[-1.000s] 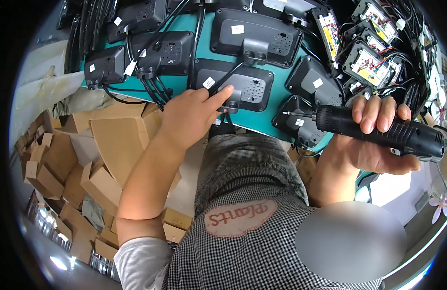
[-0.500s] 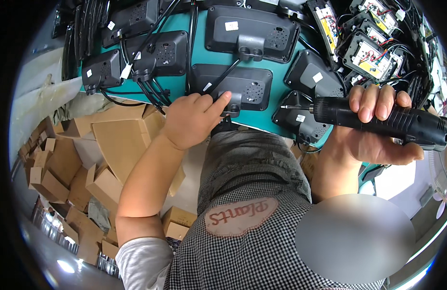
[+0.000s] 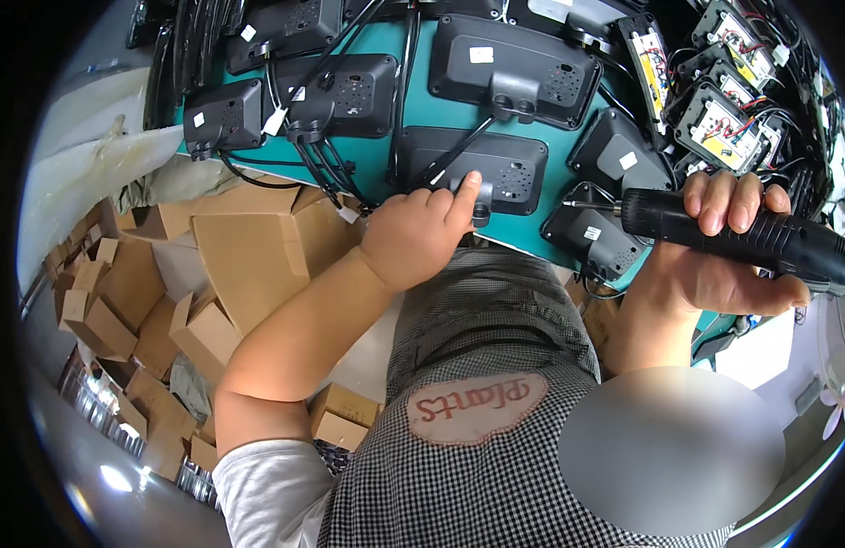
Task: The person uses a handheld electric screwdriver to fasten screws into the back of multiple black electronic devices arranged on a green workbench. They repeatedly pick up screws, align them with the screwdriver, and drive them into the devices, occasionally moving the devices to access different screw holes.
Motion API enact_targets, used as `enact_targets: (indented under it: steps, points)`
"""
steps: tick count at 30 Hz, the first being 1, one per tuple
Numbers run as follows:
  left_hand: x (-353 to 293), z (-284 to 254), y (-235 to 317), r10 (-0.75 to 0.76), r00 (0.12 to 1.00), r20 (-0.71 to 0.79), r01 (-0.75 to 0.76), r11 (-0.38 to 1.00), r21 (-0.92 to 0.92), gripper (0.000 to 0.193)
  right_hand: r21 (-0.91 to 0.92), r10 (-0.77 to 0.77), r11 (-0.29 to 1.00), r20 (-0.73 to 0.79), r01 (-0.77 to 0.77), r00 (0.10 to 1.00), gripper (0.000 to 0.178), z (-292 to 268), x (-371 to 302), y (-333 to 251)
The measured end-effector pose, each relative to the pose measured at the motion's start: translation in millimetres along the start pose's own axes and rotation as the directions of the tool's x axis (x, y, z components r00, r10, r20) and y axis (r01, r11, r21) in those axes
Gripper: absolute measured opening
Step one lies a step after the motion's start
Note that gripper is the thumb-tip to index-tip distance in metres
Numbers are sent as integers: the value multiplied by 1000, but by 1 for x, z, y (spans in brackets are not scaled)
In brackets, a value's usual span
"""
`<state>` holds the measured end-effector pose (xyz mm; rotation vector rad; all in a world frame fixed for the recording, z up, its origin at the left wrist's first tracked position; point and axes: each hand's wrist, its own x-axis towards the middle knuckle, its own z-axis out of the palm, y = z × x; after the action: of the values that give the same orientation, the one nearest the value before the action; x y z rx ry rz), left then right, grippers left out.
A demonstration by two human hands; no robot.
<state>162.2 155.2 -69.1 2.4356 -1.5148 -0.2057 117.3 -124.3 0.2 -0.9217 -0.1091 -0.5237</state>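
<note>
One teal bench top stretches out before the person, its surface crowded with black parts. Down to the person's left, open brown cartons lie heaped together, while a finely checked apron with a pale patch covers the person's front.

Among the black pieces, a wide upper housing sits face down toward the back. Just nearer the person lies the middle housing, close to the bench's front edge and partly covered by a hand. Several opened housings are piled at the right, coloured wires showing, and a bundle of black cables lies at the far left.

I see a black electric screwdriver in the right hand, fingers wrapped over the barrel and thumb stretched beneath it. It lies nearly level, its thin bit pointing left across a small lower-right housing; whether they touch I cannot tell.

The left hand rests at the middle housing, index finger straight out on its bracket, the others curled; I cannot tell if they hold anything. Smallest are the white labels on the housings.
</note>
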Motion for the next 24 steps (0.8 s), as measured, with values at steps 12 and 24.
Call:
enact_targets:
  steps: [12, 24]
  points:
    - [4, 3, -2, -18, 1000, -16, 18, 1000, -19, 47, -7, -66, 998, -62, 66, 996, 82, 3, 1, 13]
    - [1, 7, -2, -62, 998, 14, 63, 994, -94, 58, -270, -263, 933, -57, 239, 963, 74, -2, -15, 77]
